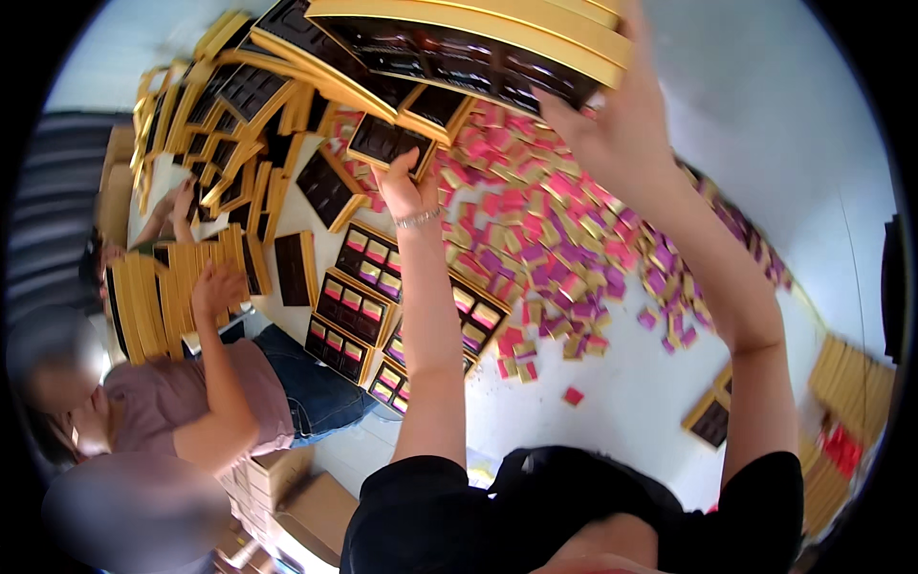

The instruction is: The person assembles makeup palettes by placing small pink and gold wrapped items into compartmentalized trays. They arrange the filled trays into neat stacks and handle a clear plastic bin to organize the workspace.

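My right hand (612, 129) grips the right end of a stack of gold boxes (478, 24) with dark, glossy compartment trays, raised at the top of the view. The thumb presses the tray side and the other fingers are largely hidden. Lower and to the left, my left hand (406, 187) holds a smaller-looking gold-edged tray box (382, 142), thumb on its dark insert. Below my left hand, several tray boxes (352, 308) lie on the white table, their compartments partly filled with pink, purple and gold wrapped pieces. My left forearm covers some of them.
A wide heap of pink, purple and gold wrapped pieces (545, 230) spreads between my arms. Tray boxes (215, 124) are piled at the far left. Two co-workers' hands (218, 290) (180, 203) are by boxes on the left. A tray box (710, 421) lies beyond my right forearm.
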### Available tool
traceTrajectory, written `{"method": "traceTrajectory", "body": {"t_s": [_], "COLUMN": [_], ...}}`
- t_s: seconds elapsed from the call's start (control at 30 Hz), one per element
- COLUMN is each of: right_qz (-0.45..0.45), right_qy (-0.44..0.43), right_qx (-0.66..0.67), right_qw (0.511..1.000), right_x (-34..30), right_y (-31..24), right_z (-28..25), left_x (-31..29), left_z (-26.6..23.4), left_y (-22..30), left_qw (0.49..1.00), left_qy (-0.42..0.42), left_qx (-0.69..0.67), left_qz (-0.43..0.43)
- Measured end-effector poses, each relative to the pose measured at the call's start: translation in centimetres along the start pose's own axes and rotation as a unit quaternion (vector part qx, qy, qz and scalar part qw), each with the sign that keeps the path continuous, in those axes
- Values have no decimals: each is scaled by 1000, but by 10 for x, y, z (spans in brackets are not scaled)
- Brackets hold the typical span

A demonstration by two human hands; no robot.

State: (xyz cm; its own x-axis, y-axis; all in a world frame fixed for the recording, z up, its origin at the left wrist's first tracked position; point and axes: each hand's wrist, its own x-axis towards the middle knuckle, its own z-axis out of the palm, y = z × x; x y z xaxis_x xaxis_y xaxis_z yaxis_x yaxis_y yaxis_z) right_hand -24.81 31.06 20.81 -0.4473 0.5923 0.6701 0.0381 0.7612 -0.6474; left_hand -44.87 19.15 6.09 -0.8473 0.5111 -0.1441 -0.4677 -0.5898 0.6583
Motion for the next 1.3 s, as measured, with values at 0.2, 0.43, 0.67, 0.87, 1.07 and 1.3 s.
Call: {"method": "traceTrajectory", "body": {"t_s": [0.2,0.43,0.67,0.87,1.07,1.3], "right_qz": [138,270,292,493,674,603], "right_qy": [-7,76,201,325,167,293], "right_qx": [-109,-212,-93,350,275,136], "right_qw": [984,936,930,727,665,729], "right_x": [-155,-308,-384,-544,-626,-658], "right_y": [-80,-119,24,13,30,44], "right_z": [-222,-461,-547,-662,-677,-690], "left_x": [-221,-445,-448,-477,-509,-555], "left_z": [20,81,80,-6,-18,-8], "left_y": [-76,-218,-317,-146,-180,-225], "left_qw": [982,903,841,847,857,786], "left_qy": [-84,-162,-174,-275,-235,-313], "left_qx": [-39,-33,224,285,370,497], "left_qz": [-166,-395,-460,-355,-272,-192]}}
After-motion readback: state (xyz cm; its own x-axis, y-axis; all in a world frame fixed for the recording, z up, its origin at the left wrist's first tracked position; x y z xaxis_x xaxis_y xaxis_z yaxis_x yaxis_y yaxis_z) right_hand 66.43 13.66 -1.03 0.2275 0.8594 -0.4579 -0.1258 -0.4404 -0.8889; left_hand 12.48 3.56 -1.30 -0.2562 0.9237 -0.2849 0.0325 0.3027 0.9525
